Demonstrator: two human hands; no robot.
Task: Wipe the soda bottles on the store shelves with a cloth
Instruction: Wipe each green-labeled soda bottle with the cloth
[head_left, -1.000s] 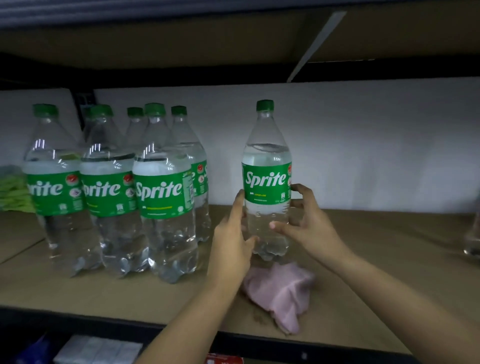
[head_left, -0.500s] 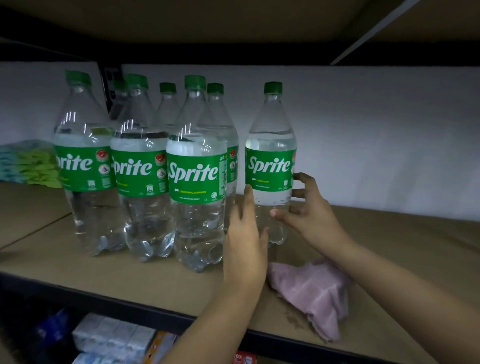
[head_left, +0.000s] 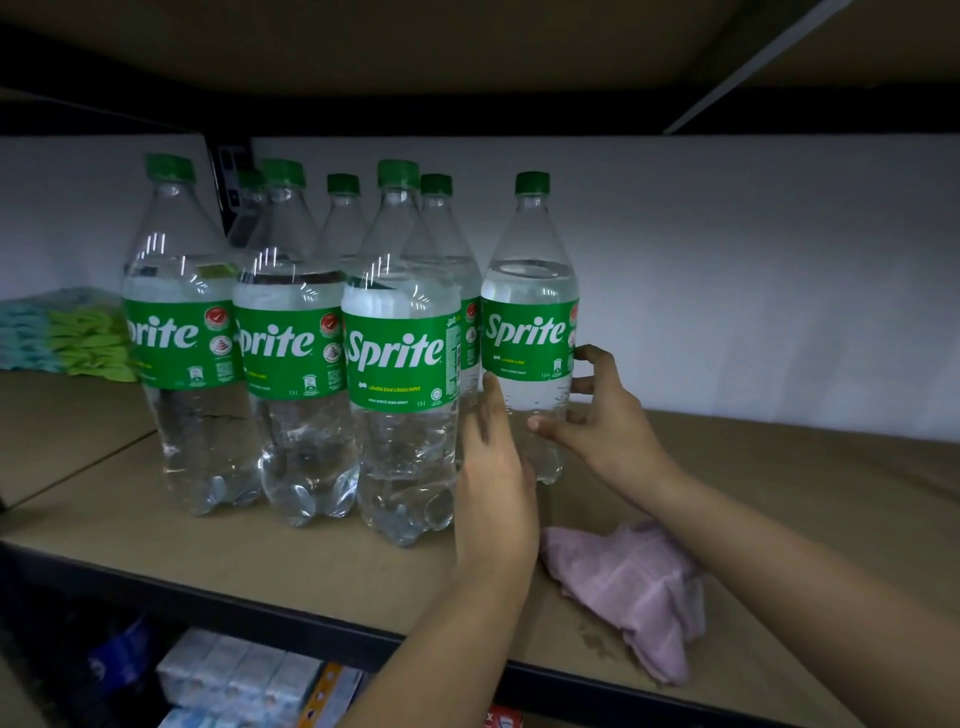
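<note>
left hand (head_left: 493, 483) bare | right hand (head_left: 608, 431) bare | forearms sleeveless

Bare shelf (head_left: 779, 467) board lies open to the right of the held bottle (head_left: 530, 332), back to the white wall (head_left: 753, 270). On the left, a tight cluster of bottles (head_left: 400, 358) blocks passage; the held bottle stands just beside it with only a narrow gap, filled by the left hand (head_left: 493, 493). The right hand (head_left: 602, 421) occupies the bottle's right flank. A crumpled pink cloth (head_left: 628, 587) covers the front edge. The upper shelf (head_left: 467, 47) limits headroom above the caps.
</note>
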